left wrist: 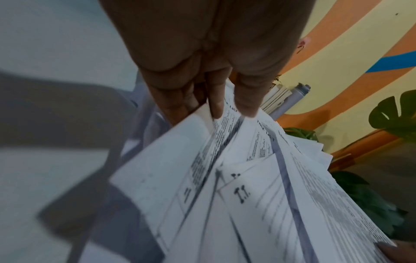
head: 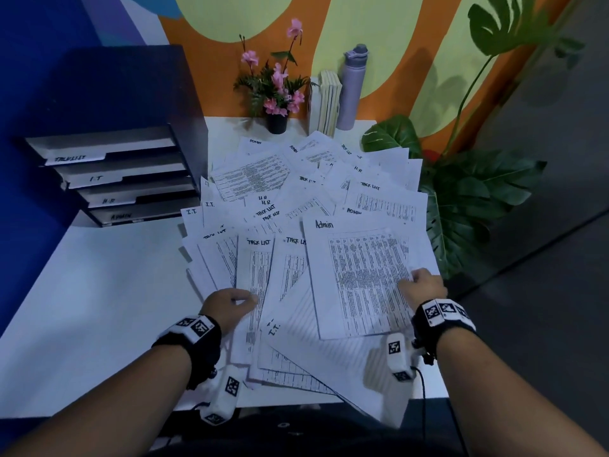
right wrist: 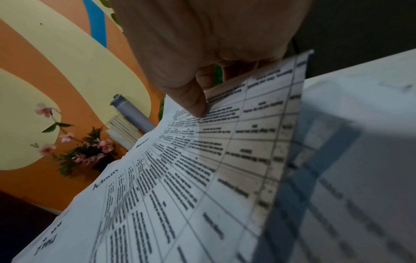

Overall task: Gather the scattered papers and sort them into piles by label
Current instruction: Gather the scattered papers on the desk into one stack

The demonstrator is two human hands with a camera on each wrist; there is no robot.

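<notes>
Many white printed sheets (head: 296, 199) lie fanned across the white desk (head: 99, 291), hand-labelled Admin, Task List, I.T. and H.R. My right hand (head: 423, 286) pinches the right edge of a sheet marked Admin (head: 359, 278); the right wrist view shows the thumb (right wrist: 193, 103) pressed on its printed table (right wrist: 180, 178), lifted off the pile. My left hand (head: 230, 305) grips the lower edge of a Task List sheet (head: 255, 275), and in the left wrist view its fingers (left wrist: 216, 106) curl over a bunch of sheets (left wrist: 236, 178), some marked I.T.
A dark tiered tray rack (head: 112, 179) with slots tagged Task List, I.T., H.R. and Admin stands at the desk's left. At the back are a pot of pink flowers (head: 276, 94), books (head: 328, 103) and a lilac bottle (head: 352, 87). A leafy plant (head: 461, 199) borders the right edge.
</notes>
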